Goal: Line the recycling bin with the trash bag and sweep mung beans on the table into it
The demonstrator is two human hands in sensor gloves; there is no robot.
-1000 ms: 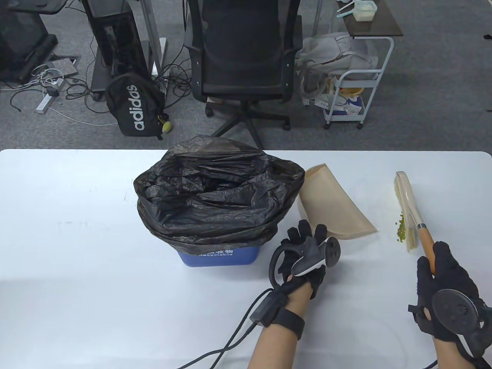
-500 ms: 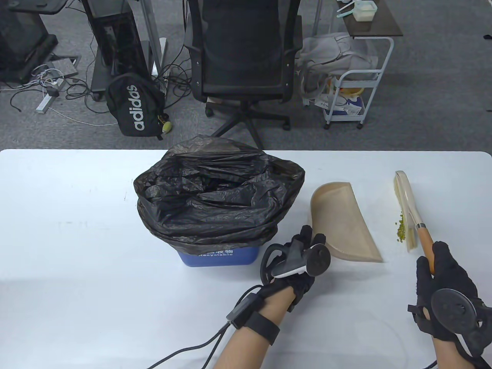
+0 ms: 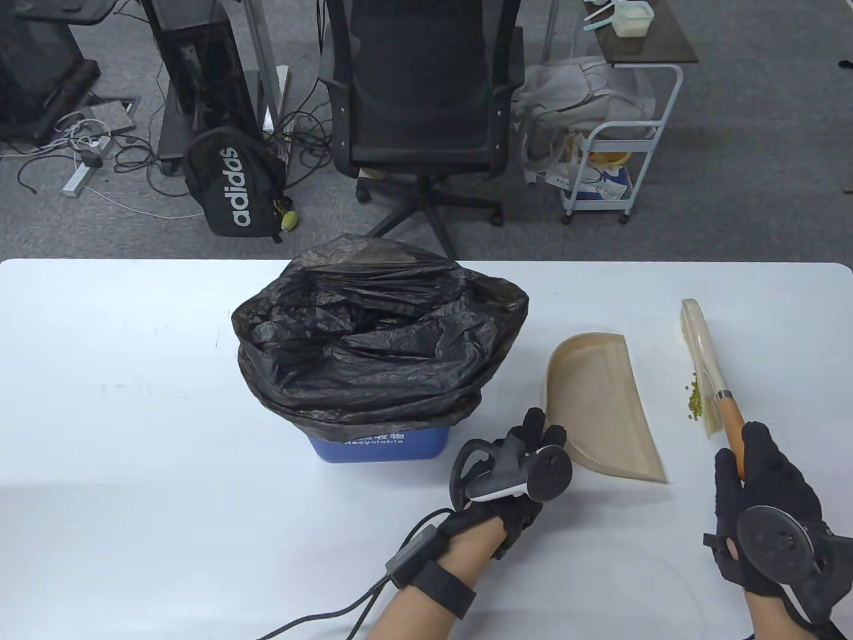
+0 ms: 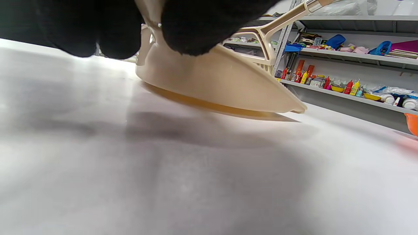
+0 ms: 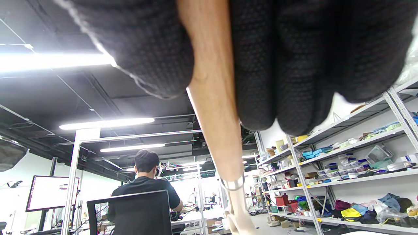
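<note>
White table [image 3: 133, 467] carries everything, largest first: the blue recycling bin [image 3: 393, 445], already lined, its black trash bag [image 3: 373, 333] billowing over the rim; then the beige dustpan [image 3: 603, 407] lying just right of the bin, its open edge facing the beans; then the hand brush [image 3: 703, 363] with its wooden handle; last, the small heap of mung beans [image 3: 693, 399], touching the bristles on their left side. Left hand [image 3: 516, 467] pinches the dustpan's near end, fingers [image 4: 196, 29] curled over it; right hand [image 3: 766, 507] wraps the brush handle, fingers [image 5: 294, 65] closed round the wood.

Risks as I judge them: a brisk stroke could scatter beans past the pan; the pan's lip looks slightly raised in the left wrist view, so beans may slip underneath; the slack bag might sag shut when tipping.

Hidden: the bin's interior; the pan's handle under the glove; stray beans beneath the bristles cannot be ruled out.
</note>
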